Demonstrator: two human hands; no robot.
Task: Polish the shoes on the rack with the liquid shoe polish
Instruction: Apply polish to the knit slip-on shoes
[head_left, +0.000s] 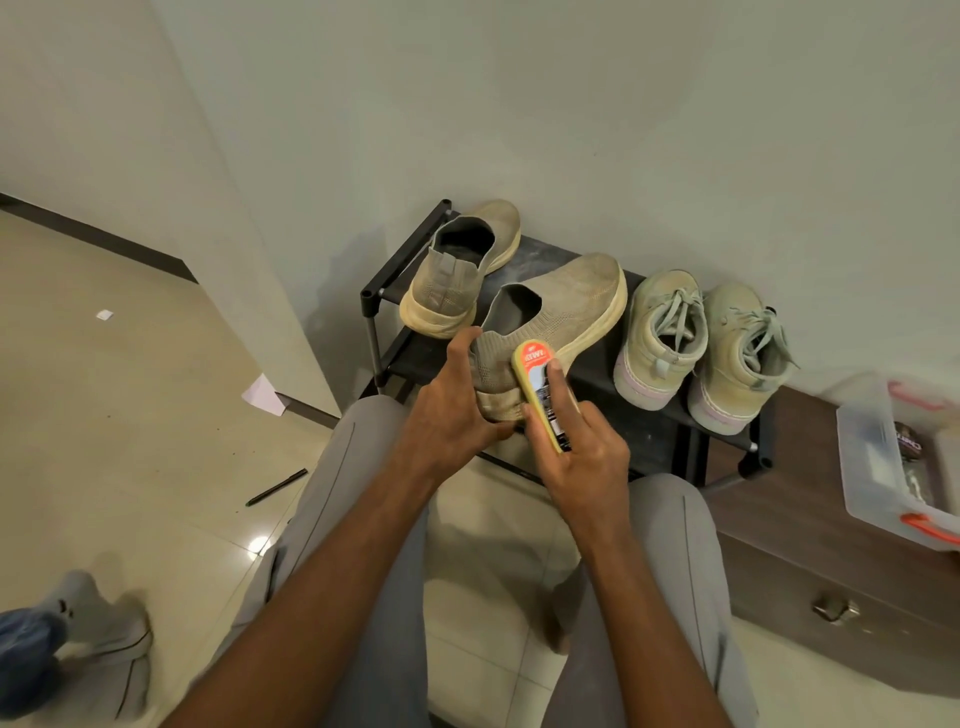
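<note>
My left hand (452, 415) grips the heel of a beige knit slip-on shoe (566, 306), lifted and tilted over the black shoe rack (384, 291). My right hand (587, 457) holds a yellow liquid shoe polish bottle (540, 389) with an orange label, pressed against the shoe's heel side. The matching slip-on (457, 270) rests on the rack's left end. A pair of pale green lace-up sneakers (701, 348) stands on the rack's right part.
A clear plastic box (878, 467) with orange clips sits on a dark wooden cabinet (810, 561) to the right. A pen (275, 488) and paper scraps (262, 396) lie on the tiled floor at left. Another person's socked foot (98, 644) is at bottom left. My knees flank the arms.
</note>
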